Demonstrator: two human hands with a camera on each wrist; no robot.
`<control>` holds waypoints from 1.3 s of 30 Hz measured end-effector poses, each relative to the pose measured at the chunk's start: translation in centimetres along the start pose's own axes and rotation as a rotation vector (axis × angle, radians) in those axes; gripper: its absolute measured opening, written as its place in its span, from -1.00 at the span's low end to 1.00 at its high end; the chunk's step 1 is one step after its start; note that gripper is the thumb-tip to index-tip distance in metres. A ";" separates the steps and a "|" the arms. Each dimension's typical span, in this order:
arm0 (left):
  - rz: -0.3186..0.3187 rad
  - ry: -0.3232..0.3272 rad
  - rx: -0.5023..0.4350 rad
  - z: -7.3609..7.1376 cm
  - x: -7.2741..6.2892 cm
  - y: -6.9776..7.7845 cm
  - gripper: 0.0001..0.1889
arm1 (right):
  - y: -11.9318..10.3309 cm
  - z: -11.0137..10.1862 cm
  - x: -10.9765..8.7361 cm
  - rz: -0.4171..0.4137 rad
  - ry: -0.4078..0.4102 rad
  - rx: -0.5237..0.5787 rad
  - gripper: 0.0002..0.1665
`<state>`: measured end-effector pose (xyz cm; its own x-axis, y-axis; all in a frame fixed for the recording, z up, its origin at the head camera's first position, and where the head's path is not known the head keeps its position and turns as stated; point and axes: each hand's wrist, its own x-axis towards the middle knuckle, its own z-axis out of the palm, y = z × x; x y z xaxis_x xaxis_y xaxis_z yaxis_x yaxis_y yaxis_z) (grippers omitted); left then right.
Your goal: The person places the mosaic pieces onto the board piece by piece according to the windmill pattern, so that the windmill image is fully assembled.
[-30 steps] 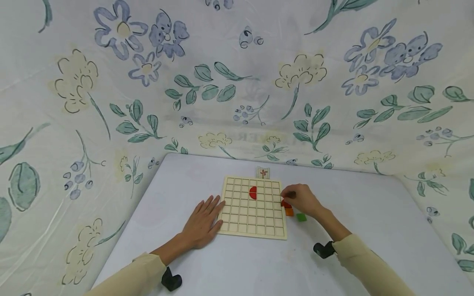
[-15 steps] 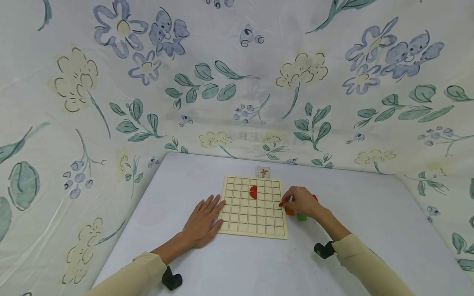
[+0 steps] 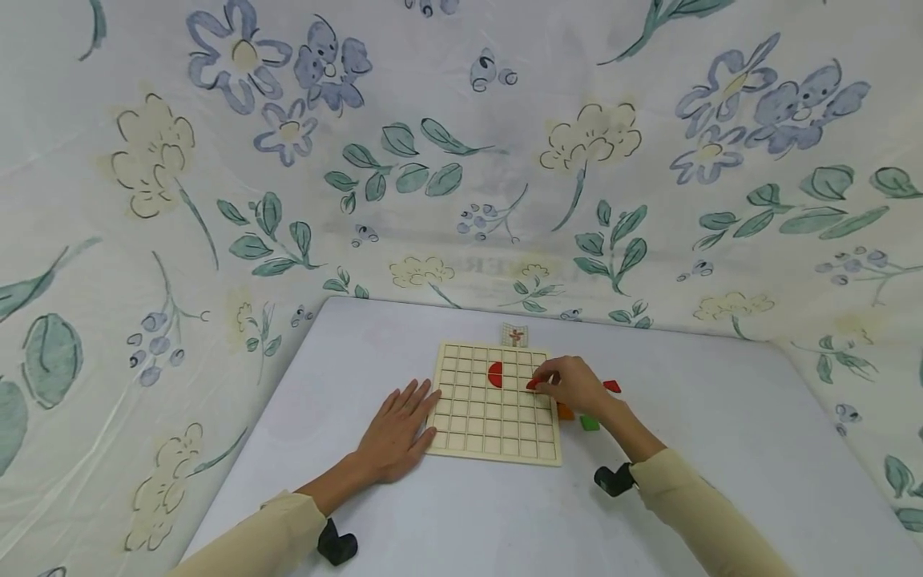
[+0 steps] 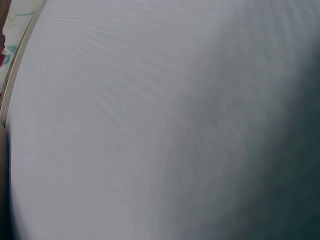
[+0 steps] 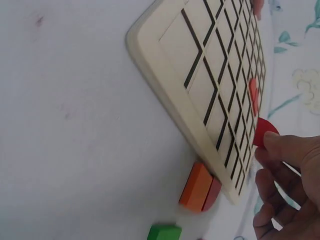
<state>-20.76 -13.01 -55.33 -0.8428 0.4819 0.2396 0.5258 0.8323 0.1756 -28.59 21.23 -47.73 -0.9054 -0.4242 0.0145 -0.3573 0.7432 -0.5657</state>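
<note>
My right hand [image 3: 573,385] pinches a red quarter-round piece [image 5: 263,131] between thumb and fingertips, over the right part of the wooden grid board [image 3: 490,418]. Two red pieces [image 3: 495,374] sit side by side in cells of the upper middle, together forming a half disc. Flat on the table, my left hand [image 3: 397,431] has its fingers spread, with fingertips and thumb at the board's left edge. In the left wrist view, mostly bare tabletop shows, with a narrow rim at the far left.
Right of the board lie an orange block [image 5: 196,187], a dark red piece [image 5: 212,194] against it, a green block [image 3: 590,422] and another red piece [image 3: 612,386]. A small patterned card [image 3: 515,335] lies behind the board. Floral cloth [image 3: 461,160] hangs beyond the table.
My right hand has picked up a red piece beside the board and carried it left over the grid. The left hand has stayed put.
</note>
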 end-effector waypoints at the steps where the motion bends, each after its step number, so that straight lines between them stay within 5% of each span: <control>1: 0.001 0.000 -0.001 0.1 0.0 0.0 -0.36 | -0.1 0.2 0.1 -0.006 0.005 0.005 -0.85; 10: -0.002 -0.013 0.009 0.1 0.0 0.1 -0.35 | -1.2 1.3 1.6 -0.039 0.036 0.011 -0.85; 22: -0.005 -0.023 0.021 -0.1 -0.1 0.1 -0.35 | -1.2 2.3 3.0 -0.051 -0.020 0.033 -0.89; 33: -0.003 -0.014 0.010 0.1 -0.1 0.1 -0.35 | -1.6 3.2 3.4 -0.027 -0.017 -0.095 -0.84; 39: -0.001 -0.004 0.022 0.2 0.0 0.0 -0.35 | -1.4 3.1 3.0 -0.105 0.010 -0.131 -0.86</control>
<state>-20.81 -12.94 -55.50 -0.8440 0.4817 0.2358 0.5220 0.8388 0.1550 -30.11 17.31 -49.41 -0.8635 -0.4984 0.0767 -0.4763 0.7563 -0.4485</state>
